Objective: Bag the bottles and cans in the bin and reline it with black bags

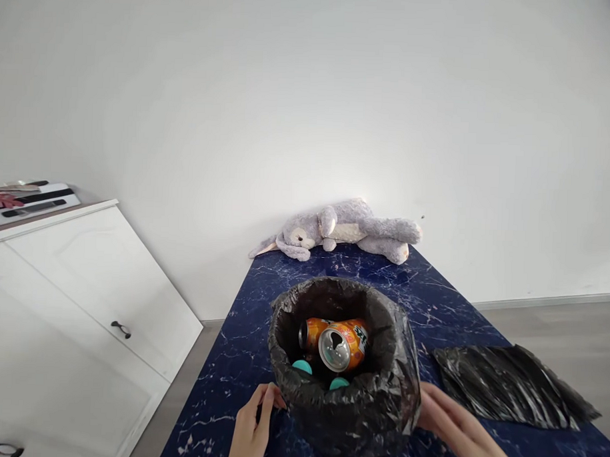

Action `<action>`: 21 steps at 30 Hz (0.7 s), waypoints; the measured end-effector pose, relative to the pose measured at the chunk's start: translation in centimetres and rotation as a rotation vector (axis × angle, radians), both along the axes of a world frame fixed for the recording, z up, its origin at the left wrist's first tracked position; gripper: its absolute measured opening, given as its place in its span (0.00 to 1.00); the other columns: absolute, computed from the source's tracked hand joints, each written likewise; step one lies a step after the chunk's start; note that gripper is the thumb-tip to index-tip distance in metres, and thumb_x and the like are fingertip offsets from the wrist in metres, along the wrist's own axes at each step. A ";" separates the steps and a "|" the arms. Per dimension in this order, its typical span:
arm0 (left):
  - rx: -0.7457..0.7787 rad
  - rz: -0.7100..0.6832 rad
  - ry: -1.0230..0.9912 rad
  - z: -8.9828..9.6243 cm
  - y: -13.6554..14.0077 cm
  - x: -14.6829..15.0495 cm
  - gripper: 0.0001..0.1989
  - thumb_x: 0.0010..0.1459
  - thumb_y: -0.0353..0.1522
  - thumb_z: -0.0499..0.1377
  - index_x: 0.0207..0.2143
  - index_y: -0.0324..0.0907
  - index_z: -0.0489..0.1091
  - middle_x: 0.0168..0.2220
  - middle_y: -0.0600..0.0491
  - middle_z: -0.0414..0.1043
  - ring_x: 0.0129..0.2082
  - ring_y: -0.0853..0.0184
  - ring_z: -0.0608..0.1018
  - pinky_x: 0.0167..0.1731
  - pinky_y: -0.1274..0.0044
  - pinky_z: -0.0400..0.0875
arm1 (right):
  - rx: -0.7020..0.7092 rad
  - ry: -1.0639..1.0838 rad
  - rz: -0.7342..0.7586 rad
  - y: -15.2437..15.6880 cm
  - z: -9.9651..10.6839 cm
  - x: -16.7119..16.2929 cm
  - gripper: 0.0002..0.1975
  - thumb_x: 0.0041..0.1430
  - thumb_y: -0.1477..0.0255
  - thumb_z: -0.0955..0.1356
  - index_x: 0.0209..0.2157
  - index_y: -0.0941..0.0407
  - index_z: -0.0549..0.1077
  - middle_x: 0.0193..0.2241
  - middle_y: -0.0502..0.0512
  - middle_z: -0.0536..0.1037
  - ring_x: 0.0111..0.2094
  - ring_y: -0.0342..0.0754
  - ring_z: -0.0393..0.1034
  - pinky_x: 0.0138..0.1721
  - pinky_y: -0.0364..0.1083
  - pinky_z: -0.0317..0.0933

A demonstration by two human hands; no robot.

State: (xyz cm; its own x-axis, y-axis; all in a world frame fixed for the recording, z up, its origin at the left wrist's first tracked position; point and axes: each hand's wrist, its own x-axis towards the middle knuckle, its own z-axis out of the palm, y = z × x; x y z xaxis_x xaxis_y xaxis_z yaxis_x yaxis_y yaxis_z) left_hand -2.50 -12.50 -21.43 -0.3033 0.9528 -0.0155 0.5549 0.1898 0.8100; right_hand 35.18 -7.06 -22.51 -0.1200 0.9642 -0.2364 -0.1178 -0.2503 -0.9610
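A black trash bag point(348, 423) lines a round bin on the table, its edge folded out over the rim. Inside lie two orange drink cans; the nearer can point(348, 347) shows its opened top. Lower down are two turquoise caps, the left cap point(303, 366) and the right cap point(339, 383); what they belong to is hidden. At the bin's lower left is my left hand point(259, 413), thumb and fingers apart, fingertips by the bag. My right hand point(441, 413) is against the bag's right side, its fingertips hidden behind the plastic.
Another black plastic bag point(510, 382) lies flattened on the right of the blue marbled table point(246, 333). A grey plush rabbit point(345, 226) lies on its side at the table's far end, by the wall. White cabinets point(108, 281) stand at the left, with items on top.
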 end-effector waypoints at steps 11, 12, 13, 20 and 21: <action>0.041 0.004 -0.011 -0.1 0.2 0.1 0.32 0.70 0.60 0.48 0.43 0.51 0.83 0.34 0.48 0.84 0.31 0.54 0.83 0.34 0.69 0.81 | 0.083 0.029 0.142 7.2 13.3 1.0 0.47 0.61 0.42 0.75 0.75 0.34 0.55 0.57 0.53 0.82 0.65 0.61 0.73 0.61 0.58 0.72; 0.043 0.003 -0.015 -0.1 0.2 0.1 0.31 0.70 0.60 0.48 0.43 0.51 0.83 0.34 0.48 0.84 0.31 0.54 0.83 0.34 0.70 0.81 | 0.127 -0.005 0.175 7.5 14.3 1.0 0.46 0.61 0.42 0.75 0.74 0.33 0.55 0.56 0.53 0.83 0.63 0.61 0.74 0.60 0.58 0.72; 0.044 0.001 -0.020 -0.1 0.1 0.1 0.31 0.70 0.60 0.49 0.44 0.51 0.83 0.33 0.48 0.83 0.30 0.54 0.82 0.33 0.70 0.81 | 0.181 -0.040 0.220 7.8 15.4 0.9 0.44 0.62 0.43 0.75 0.73 0.34 0.58 0.54 0.53 0.82 0.61 0.60 0.75 0.58 0.56 0.73; 0.037 -0.011 -0.047 0.3 0.1 0.5 0.33 0.69 0.62 0.48 0.39 0.49 0.82 0.36 0.45 0.83 0.33 0.54 0.82 0.36 0.70 0.80 | 0.469 -0.365 0.412 8.4 20.9 -0.3 0.29 0.70 0.44 0.69 0.62 0.46 0.76 0.26 0.48 0.77 0.27 0.48 0.72 0.29 0.44 0.67; 0.032 -0.011 -0.052 0.3 0.2 0.5 0.34 0.69 0.62 0.48 0.38 0.49 0.82 0.36 0.45 0.83 0.32 0.55 0.81 0.36 0.70 0.79 | 0.493 -0.378 0.417 8.2 21.2 -0.4 0.30 0.70 0.45 0.69 0.65 0.46 0.74 0.25 0.48 0.77 0.27 0.48 0.72 0.28 0.44 0.67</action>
